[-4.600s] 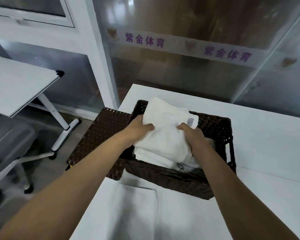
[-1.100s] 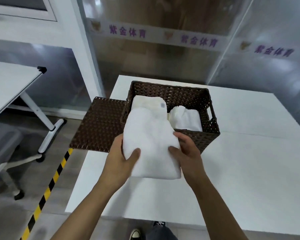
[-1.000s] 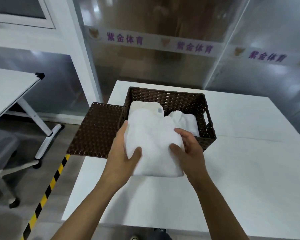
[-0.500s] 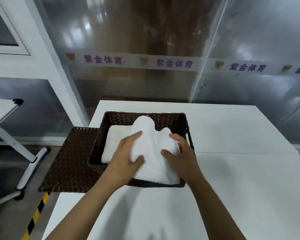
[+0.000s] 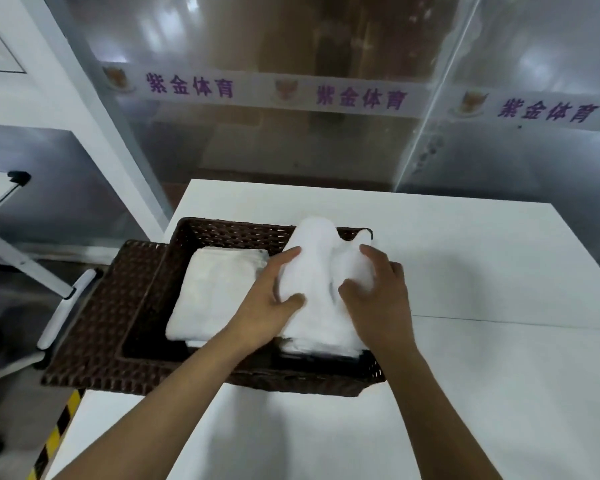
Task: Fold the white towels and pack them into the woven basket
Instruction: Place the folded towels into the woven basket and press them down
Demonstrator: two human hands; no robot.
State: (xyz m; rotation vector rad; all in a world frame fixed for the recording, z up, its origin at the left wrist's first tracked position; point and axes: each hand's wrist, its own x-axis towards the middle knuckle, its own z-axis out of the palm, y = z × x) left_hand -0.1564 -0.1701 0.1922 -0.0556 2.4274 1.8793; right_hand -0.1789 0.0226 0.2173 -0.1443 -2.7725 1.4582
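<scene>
A dark brown woven basket (image 5: 229, 230) stands on the white table, at its left edge. One folded white towel (image 5: 215, 289) lies flat in the basket's left half. A second folded white towel (image 5: 314, 271) sits bunched up in the right half, its far end poking above the rim. My left hand (image 5: 267, 306) grips this towel's left side, thumb on top. My right hand (image 5: 378, 299) grips its right side, fingers curled over the cloth.
The basket's woven lid (image 5: 97, 317) hangs open to the left, past the table (image 5: 482, 341) edge. A glass partition (image 5: 291, 98) with purple lettering stands behind. A folding desk (image 5: 0, 192) and yellow-black floor tape (image 5: 54, 441) are on the left.
Both hands carried the second towel from above the table's near side into the basket's right half and lowered it. My head has leaned in closer over the basket.
</scene>
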